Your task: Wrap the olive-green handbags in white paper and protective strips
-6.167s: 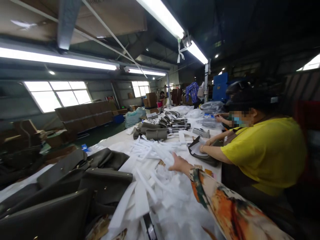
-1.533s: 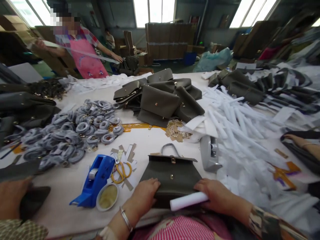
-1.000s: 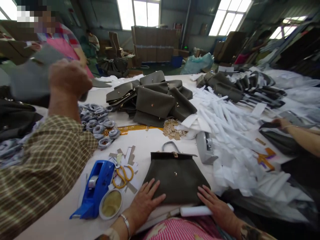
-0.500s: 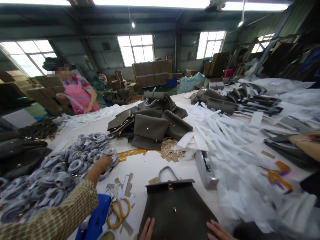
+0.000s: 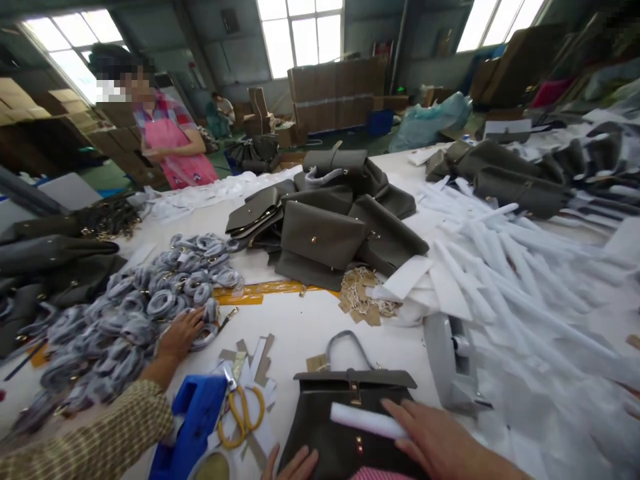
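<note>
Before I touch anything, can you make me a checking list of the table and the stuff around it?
Surface: pale table, orange tape showing.
Things in hand: dark bag; white stick over its front.
Clutter: blue tape dispenser, yellow-handled scissors, grey coiled straps, pile of bags.
Grip: left fingers rest on the bag; right fingers hold the stick. A co-worker's hand is at the straps.
Cables: nothing seen.
Surroundings: person in pink apron, cardboard boxes, windows.
</note>
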`<state>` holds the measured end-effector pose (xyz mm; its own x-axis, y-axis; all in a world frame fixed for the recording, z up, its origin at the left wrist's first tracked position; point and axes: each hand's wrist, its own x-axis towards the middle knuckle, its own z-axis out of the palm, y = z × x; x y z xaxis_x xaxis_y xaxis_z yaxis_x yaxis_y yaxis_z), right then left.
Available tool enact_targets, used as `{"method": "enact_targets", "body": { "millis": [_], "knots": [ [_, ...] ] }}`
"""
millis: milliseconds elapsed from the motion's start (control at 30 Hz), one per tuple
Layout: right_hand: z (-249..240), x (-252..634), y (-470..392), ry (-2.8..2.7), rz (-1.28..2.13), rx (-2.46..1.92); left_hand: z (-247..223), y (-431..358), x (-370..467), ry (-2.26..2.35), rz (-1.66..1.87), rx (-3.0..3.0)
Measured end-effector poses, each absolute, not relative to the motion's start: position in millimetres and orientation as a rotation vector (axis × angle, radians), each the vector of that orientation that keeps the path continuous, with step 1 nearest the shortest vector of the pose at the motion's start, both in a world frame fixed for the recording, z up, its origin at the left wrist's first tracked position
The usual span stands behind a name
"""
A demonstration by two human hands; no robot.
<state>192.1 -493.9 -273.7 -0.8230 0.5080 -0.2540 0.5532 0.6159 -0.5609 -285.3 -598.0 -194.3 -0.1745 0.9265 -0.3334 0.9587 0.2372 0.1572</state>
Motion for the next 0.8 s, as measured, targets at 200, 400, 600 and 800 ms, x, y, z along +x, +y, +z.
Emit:
{"method": "enact_targets", "body": {
  "millis": [200,400,600,800],
  "knots": [
    [-264.6,78.3,-418.2,2.699,-1.012,0.695,-244.8,-611.8,-144.1,1.464,0.116,1.952],
    [-286.3,59.4,-376.1,2.469,-1.279,0.767,-249.0,-538.0,-110.5,1.726,-0.105,1.465],
    [-280.5,65.3,-381.5,2.464,-1.377,0.716,-253.7,-526.6,-102.2,1.724,-0.148,1.323],
    [-286.1,64.4,-394.2,2.452,-1.515,0.744,-252.4,-530.9,-101.6,1.708,-0.125,1.337]
  ]
}}
